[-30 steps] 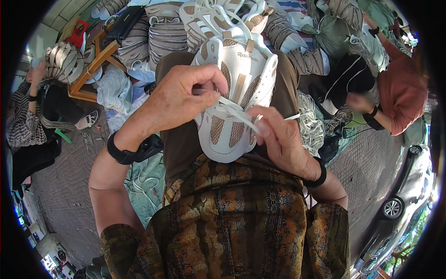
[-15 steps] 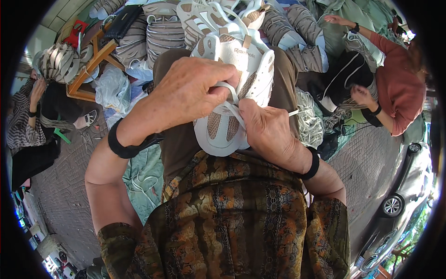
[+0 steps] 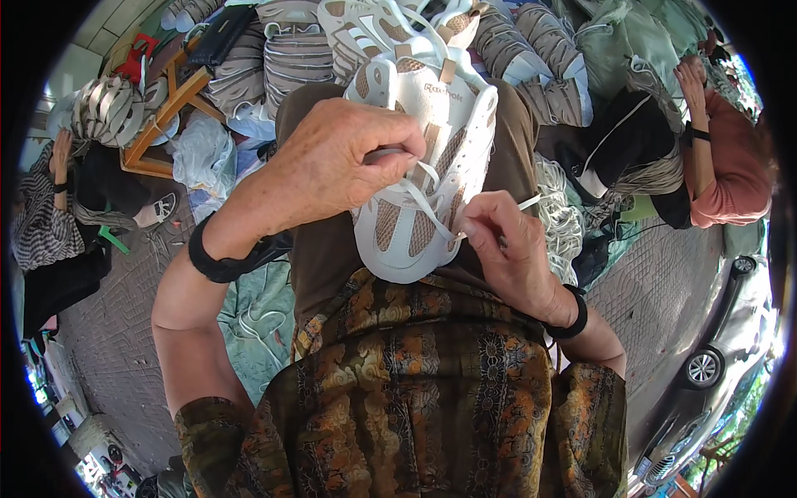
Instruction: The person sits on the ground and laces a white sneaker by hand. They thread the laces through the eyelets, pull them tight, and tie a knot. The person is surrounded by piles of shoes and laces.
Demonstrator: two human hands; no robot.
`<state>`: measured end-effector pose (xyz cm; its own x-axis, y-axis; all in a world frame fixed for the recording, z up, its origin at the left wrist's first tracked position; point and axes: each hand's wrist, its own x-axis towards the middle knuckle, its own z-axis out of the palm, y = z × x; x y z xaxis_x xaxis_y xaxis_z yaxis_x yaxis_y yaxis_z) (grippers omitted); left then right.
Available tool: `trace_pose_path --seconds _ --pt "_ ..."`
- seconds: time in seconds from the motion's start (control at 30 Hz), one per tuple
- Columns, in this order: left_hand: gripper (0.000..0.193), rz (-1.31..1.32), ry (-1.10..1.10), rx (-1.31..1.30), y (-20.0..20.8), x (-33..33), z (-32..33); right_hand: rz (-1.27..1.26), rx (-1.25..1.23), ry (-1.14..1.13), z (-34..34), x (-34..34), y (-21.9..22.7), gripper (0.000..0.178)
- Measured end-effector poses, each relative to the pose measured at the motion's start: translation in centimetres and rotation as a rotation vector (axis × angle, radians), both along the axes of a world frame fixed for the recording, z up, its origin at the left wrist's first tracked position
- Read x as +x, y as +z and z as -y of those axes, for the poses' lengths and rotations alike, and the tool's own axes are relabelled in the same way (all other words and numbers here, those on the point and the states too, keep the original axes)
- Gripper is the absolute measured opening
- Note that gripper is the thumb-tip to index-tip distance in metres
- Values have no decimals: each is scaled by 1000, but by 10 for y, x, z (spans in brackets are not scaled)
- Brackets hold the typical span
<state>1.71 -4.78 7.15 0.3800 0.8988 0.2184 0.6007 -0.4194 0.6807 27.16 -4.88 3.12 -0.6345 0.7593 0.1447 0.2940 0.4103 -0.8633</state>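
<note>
A white and beige mesh sneaker (image 3: 400,257) rests on my lap, its toe toward me and its tongue laid open. A white shoelace (image 3: 422,202) crosses the front of the tongue. With closed fingers, my left hand (image 3: 336,153) pinches the lace above the left side of the shoe. Lower down, my right hand (image 3: 513,253) is at the right edge, thumb and forefinger closed on the lace beside an eyelet. A loose lace end sticks out to the right behind that hand.
More sneakers (image 3: 299,75) lie in rows ahead, and others (image 3: 544,70) at the right. A bundle of white laces (image 3: 554,212) hangs beside my right knee. A wooden stool (image 3: 170,124) stands at the left. Co-workers sit left and right; a parked car (image 3: 706,365) is at far right.
My right hand has moved right and down, away from my left hand, to the shoe's right edge. The right co-worker's arm has drawn in, the hands now raised close together.
</note>
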Motion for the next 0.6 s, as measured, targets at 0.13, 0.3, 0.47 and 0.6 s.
trace_pose_path --seconds 0.13,0.3,0.47,0.6 --pt "7 -60 9 -59 6 0 -2 5 200 44 -2 -8 3 17" --pt "10 -93 3 -61 7 -3 -1 -2 253 7 -13 -19 -7 20" --pt "11 -69 -6 -19 4 -7 4 85 472 101 -17 -18 -4 31" --pt "10 -80 17 -96 6 -6 3 117 679 198 -22 -20 1 34"
